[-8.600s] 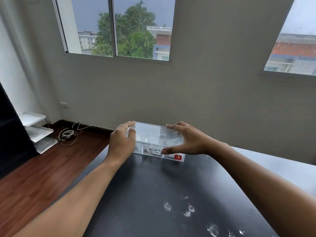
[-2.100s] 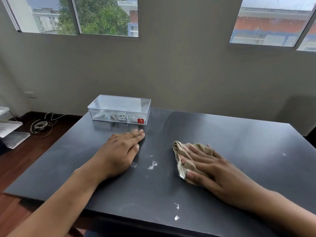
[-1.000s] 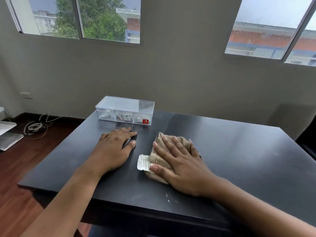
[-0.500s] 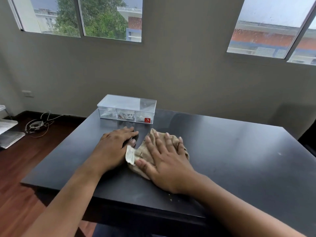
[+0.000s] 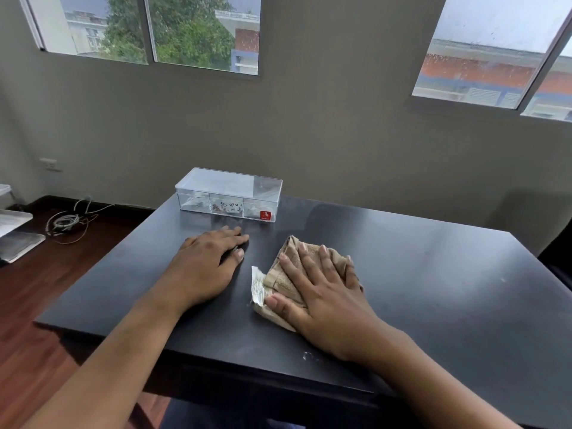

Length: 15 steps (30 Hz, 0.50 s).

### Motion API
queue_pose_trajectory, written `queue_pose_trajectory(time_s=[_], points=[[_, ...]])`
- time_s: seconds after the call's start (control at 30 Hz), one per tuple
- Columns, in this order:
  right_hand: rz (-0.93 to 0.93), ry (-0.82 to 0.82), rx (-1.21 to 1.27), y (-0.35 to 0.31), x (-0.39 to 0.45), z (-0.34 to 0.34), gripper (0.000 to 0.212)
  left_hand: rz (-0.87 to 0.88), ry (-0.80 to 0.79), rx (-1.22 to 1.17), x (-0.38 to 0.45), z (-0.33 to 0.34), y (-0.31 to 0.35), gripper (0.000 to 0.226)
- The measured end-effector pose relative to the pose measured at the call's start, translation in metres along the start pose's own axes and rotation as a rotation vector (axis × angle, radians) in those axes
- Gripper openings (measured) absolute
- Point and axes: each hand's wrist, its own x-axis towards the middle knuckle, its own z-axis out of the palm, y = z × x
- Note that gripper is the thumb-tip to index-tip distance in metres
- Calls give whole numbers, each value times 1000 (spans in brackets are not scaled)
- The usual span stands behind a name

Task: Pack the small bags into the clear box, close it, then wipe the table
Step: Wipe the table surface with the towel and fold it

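Black table (image 5: 433,289): R hand (image 5: 322,292) flat on cloth (image 5: 289,281)

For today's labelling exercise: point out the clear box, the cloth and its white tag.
clear box (image 5: 229,184), head view, on its lid.
cloth (image 5: 285,283), head view, on the bare fold.
white tag (image 5: 257,286), head view, on its middle.

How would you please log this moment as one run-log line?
stage: wiping | right hand flat on cloth | left hand flat on table | clear box closed
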Motion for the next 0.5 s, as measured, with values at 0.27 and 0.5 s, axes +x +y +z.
queue_pose_trajectory(time_s=[0.27,0.5], points=[[-41,-89,-1,30,-40,-15,77,5,9,16,0,2,2,43],[128,48,-17,-6,-5,2,85,14,23,16,-1,3,3,42]])
